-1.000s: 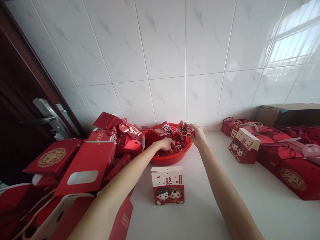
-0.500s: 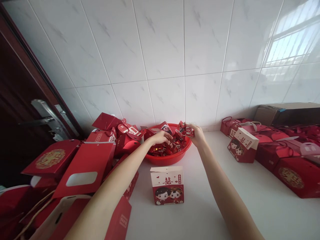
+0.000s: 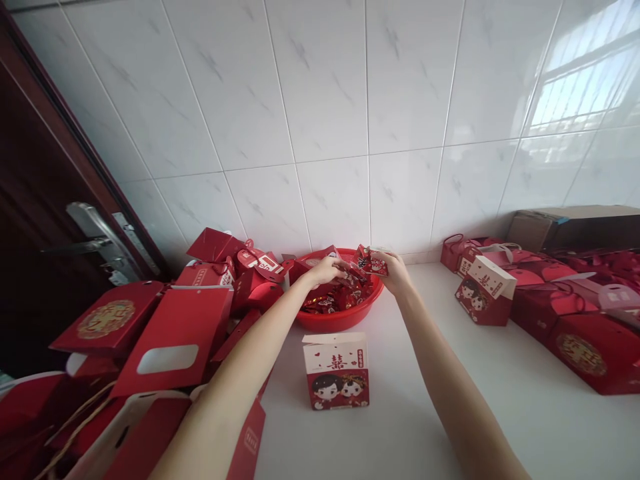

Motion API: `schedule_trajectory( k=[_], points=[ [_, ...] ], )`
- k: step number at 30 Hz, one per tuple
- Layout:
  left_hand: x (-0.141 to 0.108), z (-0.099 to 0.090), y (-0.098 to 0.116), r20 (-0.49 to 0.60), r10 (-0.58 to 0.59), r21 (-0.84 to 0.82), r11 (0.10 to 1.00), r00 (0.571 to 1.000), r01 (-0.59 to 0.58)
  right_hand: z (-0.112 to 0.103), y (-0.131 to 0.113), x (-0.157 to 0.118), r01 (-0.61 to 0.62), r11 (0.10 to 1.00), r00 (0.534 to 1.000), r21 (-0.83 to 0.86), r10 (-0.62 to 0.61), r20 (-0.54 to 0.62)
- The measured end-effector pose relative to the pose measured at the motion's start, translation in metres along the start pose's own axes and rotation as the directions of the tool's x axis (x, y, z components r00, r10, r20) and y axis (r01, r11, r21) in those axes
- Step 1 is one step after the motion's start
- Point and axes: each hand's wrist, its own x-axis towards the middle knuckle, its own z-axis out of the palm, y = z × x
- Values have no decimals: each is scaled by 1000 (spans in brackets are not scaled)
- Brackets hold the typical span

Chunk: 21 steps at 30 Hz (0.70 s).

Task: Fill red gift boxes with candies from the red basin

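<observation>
A red plastic basket (image 3: pixel 336 323) stands against the wall, filled with small red wrapped candies (image 3: pixel 340 298). My left hand (image 3: pixel 327 271) is over the basket, its fingers pinched on what looks like a red wrapped candy, partly hidden by the fingers. At the basket's right rim, my right hand (image 3: pixel 396 272) grips a small red candy box (image 3: pixel 374 263) with light printing; its opening faces left, towards my left hand. A closed red-and-white candy box (image 3: pixel 337 371) with two cartoon figures stands upright in front of the basket.
Red gift boxes (image 3: pixel 165 340) are piled on the left beside the dark door (image 3: pixel 30 167). On the right of the white table (image 3: pixel 400 427) stand another cartoon box (image 3: pixel 485 291), rows of red boxes (image 3: pixel 575 340) and a cardboard box (image 3: pixel 580 220). The tiled wall (image 3: pixel 330 100) rises behind.
My left hand has lifted slightly from the candies and moved right, closer to the box in my right hand. My right hand has shifted a little right and down.
</observation>
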Motion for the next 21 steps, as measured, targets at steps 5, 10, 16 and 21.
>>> schedule_trajectory(
  k=[5,10,16,21],
  points=[
    [-2,11,19,-9,56,-134,989,998,-57,-1,-2,-2,37,999,999,-22,-36,24],
    [-15,14,34,-172,109,-256,955,979,-151,3,-10,-8,42,999,998,-34,-41,48],
    [-39,13,37,-369,203,-277,908,907,-316,19,-15,-22,25,992,996,-125,-14,85],
    [-57,16,28,-510,223,-264,878,831,-398,32,-18,-33,23,989,975,-145,10,221]
  ],
)
